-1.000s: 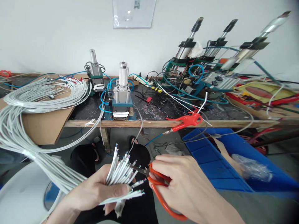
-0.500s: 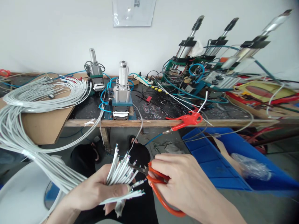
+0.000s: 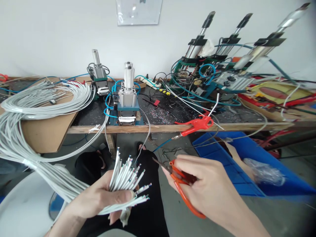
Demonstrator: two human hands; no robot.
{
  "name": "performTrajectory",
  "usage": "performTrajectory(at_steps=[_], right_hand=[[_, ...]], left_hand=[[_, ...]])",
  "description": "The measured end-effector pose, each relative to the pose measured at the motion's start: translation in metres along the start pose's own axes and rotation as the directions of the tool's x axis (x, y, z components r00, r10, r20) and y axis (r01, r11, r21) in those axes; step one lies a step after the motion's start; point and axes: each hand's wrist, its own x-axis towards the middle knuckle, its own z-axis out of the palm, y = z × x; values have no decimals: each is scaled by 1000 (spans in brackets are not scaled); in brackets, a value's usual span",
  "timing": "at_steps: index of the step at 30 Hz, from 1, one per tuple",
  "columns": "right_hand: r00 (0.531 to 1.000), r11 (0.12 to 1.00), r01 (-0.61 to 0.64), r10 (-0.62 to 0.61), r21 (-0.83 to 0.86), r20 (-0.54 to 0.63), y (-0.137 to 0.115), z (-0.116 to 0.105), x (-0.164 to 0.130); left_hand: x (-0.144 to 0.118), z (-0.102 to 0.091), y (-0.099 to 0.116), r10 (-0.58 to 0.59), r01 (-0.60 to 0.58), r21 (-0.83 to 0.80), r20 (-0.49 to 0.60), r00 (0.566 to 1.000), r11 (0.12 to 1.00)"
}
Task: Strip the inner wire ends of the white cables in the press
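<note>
Left hand: the left hand [image 3: 98, 199], low and left of centre in the frame, is clenched around a bundle of white cables [image 3: 124, 179], whose ends fan up and to the right out of the fist.
Cable ends: the tips show short coloured cores, so the sheath looks already stripped back on most of them; a few stick out farther, toward the lower centre.
Right hand: the right hand [image 3: 209, 189], lower right of centre, grips orange-handled scissors [image 3: 181, 184], fingers through the loops; the blades point up and left and are apart from the cables, with a clear gap between.
Blades: whether they are parted or together I cannot tell.
Progress: judging by the even fan of bared tips, much of the end work on this bundle seems done; the uneven, longer ends look like what is left.
Cable run: the bundle trails left into big white coils [image 3: 44, 98] on a brown board at the upper left.
Bench: the workbench [image 3: 158, 127] across the middle carries a small pneumatic press [image 3: 127, 98], more cylinders at the upper right, and a red clamp [image 3: 196, 125] at its edge.
Floor: a blue bin [image 3: 234, 164] sits at the right.
</note>
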Motion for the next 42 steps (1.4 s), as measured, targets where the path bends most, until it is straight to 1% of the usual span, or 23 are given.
performTrajectory(at_steps=[3, 6, 8, 11, 14, 18, 21, 25, 29, 32, 36, 38, 40, 42], right_hand=[[999, 1000, 13, -12, -15, 46, -1, 0, -5], [997, 999, 24, -22, -23, 77, 1, 3, -9], [996, 1000, 20, -19, -15, 83, 3, 5, -10], [995, 1000, -11, 11, 4, 101, 6, 7, -12], [991, 998, -51, 46, 36, 122, 8, 9, -15], [984, 989, -107, 90, 107, 152, 9, 13, -18], [980, 975, -152, 127, 165, 150, 12, 17, -23], [974, 941, -205, 170, 269, 150, 16, 26, -33], [972, 908, -227, 189, 352, 138, 15, 36, -41], [971, 910, -233, 197, 343, 136, 12, 41, -43], [960, 924, -245, 188, 293, 207, 8, 40, -47], [955, 922, -249, 182, 297, 236, 7, 38, -48], [957, 903, -253, 183, 347, 224, 4, 36, -48], [965, 865, -251, 189, 434, 181, 1, 36, -46]], left_hand=[[0, -1, 2, -2, 0, -62, -24, 1000, 998], [0, -1, 4, 16, -16, -112, -1, 1000, 994], [0, 0, 5, 52, -49, -137, 15, 999, 989], [0, 2, 5, 116, -108, -152, 44, 992, 982], [-1, 2, 6, 132, -120, -157, 66, 989, 980], [0, 2, 7, 108, -102, -109, 58, 992, 989], [-1, 1, 9, 99, -98, -46, 41, 994, 994], [-1, 0, 11, 80, -82, 33, 56, 995, 996], [2, 0, 11, 85, -87, 51, 44, 995, 995], [5, 0, 10, 117, -118, 60, 22, 993, 991], [8, 1, 10, 118, -117, 73, -11, 993, 990], [8, 1, 10, 110, -109, 63, -15, 994, 992], [9, 0, 9, 100, -100, 47, -8, 995, 994], [10, -1, 8, 90, -90, 41, -2, 996, 995]])
